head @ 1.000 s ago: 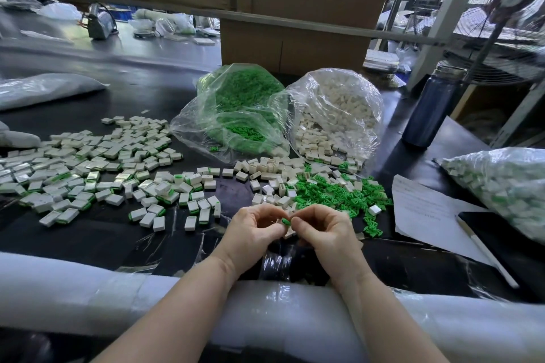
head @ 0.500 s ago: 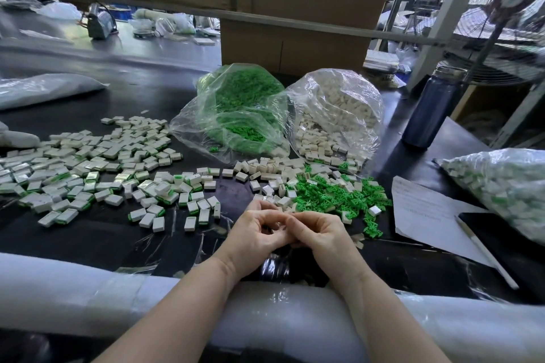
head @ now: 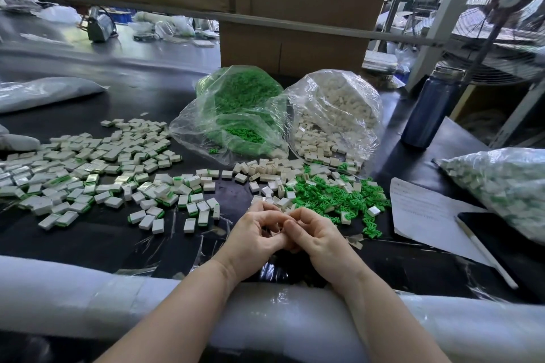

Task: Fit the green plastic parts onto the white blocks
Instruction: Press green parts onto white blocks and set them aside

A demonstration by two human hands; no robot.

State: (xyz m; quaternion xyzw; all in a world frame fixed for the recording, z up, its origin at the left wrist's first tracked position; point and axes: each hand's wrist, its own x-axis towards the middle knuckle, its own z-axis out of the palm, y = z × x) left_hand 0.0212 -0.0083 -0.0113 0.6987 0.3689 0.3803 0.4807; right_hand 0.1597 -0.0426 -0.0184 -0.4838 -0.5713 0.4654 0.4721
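Both hands meet near the front edge of the black shiny desk (head: 88, 244), just behind the soft white foam roll (head: 73, 289) that runs along that edge. The left hand (head: 253, 233) and the right hand (head: 318, 234) touch each other, with fingers curled in tight. They hide whatever is between them, so I cannot tell what they hold.

A bare dark strip of desk lies to the left of the hands, with crinkly clear tape stuck on it.

Just behind the hands sits a heap of small green plastic parts (head: 333, 200) with little prongs. Plain white plastic blocks (head: 265, 169) lie beside it, boxy and smooth. Toward the left edge spreads a big flat crowd of white blocks with green parts fitted on (head: 88, 168).

Near the middle of the desk, two clear crinkly bags lean together: the bag of green parts (head: 236, 109) and the bag of white blocks (head: 339, 109).

Toward the right edge lie a white sheet of paper (head: 424, 215), a thin white pen (head: 483, 253), a bulging clear bag of finished blocks (head: 501, 186), and a tall dark blue metal bottle (head: 430, 109) standing upright.
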